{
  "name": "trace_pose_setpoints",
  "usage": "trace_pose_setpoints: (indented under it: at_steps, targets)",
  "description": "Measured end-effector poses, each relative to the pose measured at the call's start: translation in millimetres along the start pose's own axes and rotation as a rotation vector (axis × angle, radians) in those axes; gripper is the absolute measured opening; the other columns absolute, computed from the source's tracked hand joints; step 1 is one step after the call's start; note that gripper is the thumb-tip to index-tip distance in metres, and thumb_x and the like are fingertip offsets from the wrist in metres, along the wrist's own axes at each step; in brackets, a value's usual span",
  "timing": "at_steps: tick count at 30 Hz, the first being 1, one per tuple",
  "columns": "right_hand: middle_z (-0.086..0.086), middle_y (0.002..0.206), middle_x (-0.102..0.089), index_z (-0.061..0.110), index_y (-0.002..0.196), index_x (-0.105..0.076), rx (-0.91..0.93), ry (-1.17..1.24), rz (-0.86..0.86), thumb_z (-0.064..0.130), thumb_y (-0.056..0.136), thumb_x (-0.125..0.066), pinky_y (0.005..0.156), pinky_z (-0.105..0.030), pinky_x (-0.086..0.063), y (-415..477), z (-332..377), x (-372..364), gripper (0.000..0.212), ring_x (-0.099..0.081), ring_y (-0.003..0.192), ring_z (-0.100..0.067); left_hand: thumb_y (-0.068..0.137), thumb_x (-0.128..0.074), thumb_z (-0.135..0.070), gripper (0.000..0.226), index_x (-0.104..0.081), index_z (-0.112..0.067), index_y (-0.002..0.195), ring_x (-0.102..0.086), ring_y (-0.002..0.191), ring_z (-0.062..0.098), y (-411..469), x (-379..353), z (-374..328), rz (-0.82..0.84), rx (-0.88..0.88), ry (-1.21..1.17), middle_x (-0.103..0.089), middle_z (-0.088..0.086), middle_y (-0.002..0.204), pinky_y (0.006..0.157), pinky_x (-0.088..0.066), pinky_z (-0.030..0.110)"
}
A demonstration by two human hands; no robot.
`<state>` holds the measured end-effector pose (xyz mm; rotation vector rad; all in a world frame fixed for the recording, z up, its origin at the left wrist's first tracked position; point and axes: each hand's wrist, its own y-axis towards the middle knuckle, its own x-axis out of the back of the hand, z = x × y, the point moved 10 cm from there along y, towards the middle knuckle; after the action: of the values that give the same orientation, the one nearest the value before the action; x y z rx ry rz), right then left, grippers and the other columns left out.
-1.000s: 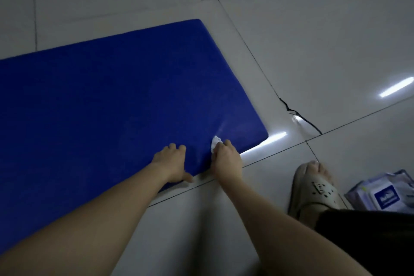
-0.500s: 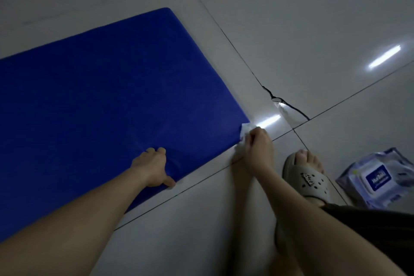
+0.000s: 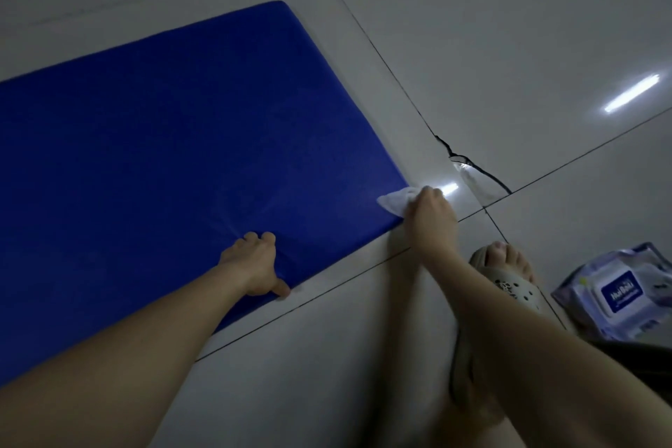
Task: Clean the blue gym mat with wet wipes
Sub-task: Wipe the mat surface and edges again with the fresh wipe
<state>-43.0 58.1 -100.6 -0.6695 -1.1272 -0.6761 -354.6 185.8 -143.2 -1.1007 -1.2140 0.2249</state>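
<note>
The blue gym mat point(image 3: 174, 142) lies flat on the tiled floor and fills the left half of the view. My left hand point(image 3: 254, 264) presses down on its near edge, thumb hooked over the side, fingers on the top surface. My right hand point(image 3: 431, 220) is closed on a crumpled white wet wipe point(image 3: 396, 202) at the mat's near right corner. The wipe touches the corner edge.
A pack of wet wipes point(image 3: 622, 293) lies on the floor at the right. My foot in a beige clog point(image 3: 505, 280) stands between it and the mat. A cracked tile joint point(image 3: 469, 165) runs just beyond the corner. Lamp reflections shine on the grey tiles.
My right hand has slid the wipe rightward along the mat's near edge, from beside my left hand to the right corner. My left hand stays pressed on the edge.
</note>
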Motion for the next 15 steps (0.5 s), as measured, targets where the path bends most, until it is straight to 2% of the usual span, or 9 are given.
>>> trace_pose_setpoints:
  at_steps: [3, 5, 7, 9, 10, 13, 15]
  targets:
    - [-0.013, 0.111, -0.063, 0.006, 0.109, -0.058, -0.003, 0.13, 0.017, 0.021, 0.102, -0.05, 0.08, -0.04, -0.052, -20, 14, -5, 0.018, -0.063, 0.097, -0.03, 0.066, -0.082, -0.068, 0.104, -0.033, -0.016, 0.141, -0.047, 0.121, 0.028, 0, 2, -2, -0.003, -0.001, 0.006, -0.041, 0.01, 0.137, 0.097, -0.048, 0.04]
    - [-0.008, 0.108, -0.067, 0.011, 0.11, -0.064, 0.167, 0.253, 0.056, 0.026, 0.102, -0.055, 0.079, -0.032, -0.049, -60, 56, -23, 0.018, -0.065, 0.093, -0.025, 0.065, -0.082, -0.068, 0.104, -0.033, -0.016, 0.141, -0.047, 0.121, 0.027, 0, 3, -2, -0.002, 0.0, 0.003, -0.041, 0.01, 0.137, 0.096, -0.048, 0.039]
    - [-0.004, 0.1, -0.064, 0.015, 0.105, -0.062, 0.296, 0.205, 0.145, 0.026, 0.097, -0.061, 0.074, -0.026, -0.046, -95, 88, -43, 0.014, -0.062, 0.085, -0.02, 0.064, -0.082, -0.069, 0.104, -0.033, -0.016, 0.14, -0.047, 0.121, 0.027, 1, 3, -1, -0.008, 0.002, 0.008, -0.041, 0.009, 0.136, 0.095, -0.048, 0.038]
    - [-0.004, 0.094, -0.062, 0.014, 0.097, -0.061, 0.4, 0.085, 0.114, 0.026, 0.094, -0.065, 0.069, -0.029, -0.048, -90, 91, -42, 0.014, -0.06, 0.08, -0.019, 0.064, -0.082, -0.069, 0.104, -0.034, -0.016, 0.139, -0.047, 0.121, 0.027, 1, 1, 0, -0.009, 0.005, 0.015, -0.041, 0.009, 0.136, 0.095, -0.048, 0.039]
    - [-0.006, 0.094, -0.061, 0.012, 0.095, -0.062, 0.394, 0.036, 0.068, 0.026, 0.093, -0.065, 0.068, -0.031, -0.048, -74, 81, -35, 0.015, -0.061, 0.08, -0.021, 0.064, -0.082, -0.07, 0.104, -0.034, -0.017, 0.139, -0.047, 0.121, 0.027, 1, 0, 0, -0.008, 0.006, 0.017, -0.041, 0.009, 0.136, 0.096, -0.048, 0.039]
    - [-0.012, 0.107, -0.056, 0.006, 0.102, -0.063, 0.113, -0.024, 0.001, 0.027, 0.095, -0.058, 0.078, -0.039, -0.049, -15, 24, -5, 0.023, -0.059, 0.093, -0.029, 0.064, -0.082, -0.069, 0.104, -0.034, -0.017, 0.14, -0.047, 0.121, 0.027, 0, 1, 1, -0.02, 0.007, 0.011, -0.042, 0.008, 0.136, 0.096, -0.048, 0.039]
    - [-0.014, 0.112, -0.052, 0.003, 0.104, -0.063, 0.027, -0.039, 0.0, 0.027, 0.095, -0.054, 0.083, -0.041, -0.048, 13, 9, 4, 0.028, -0.055, 0.098, -0.03, 0.061, -0.084, -0.069, 0.104, -0.036, -0.018, 0.138, -0.047, 0.118, 0.026, -1, 2, 1, -0.043, 0.008, 0.013, -0.043, 0.007, 0.133, 0.094, -0.048, 0.038]
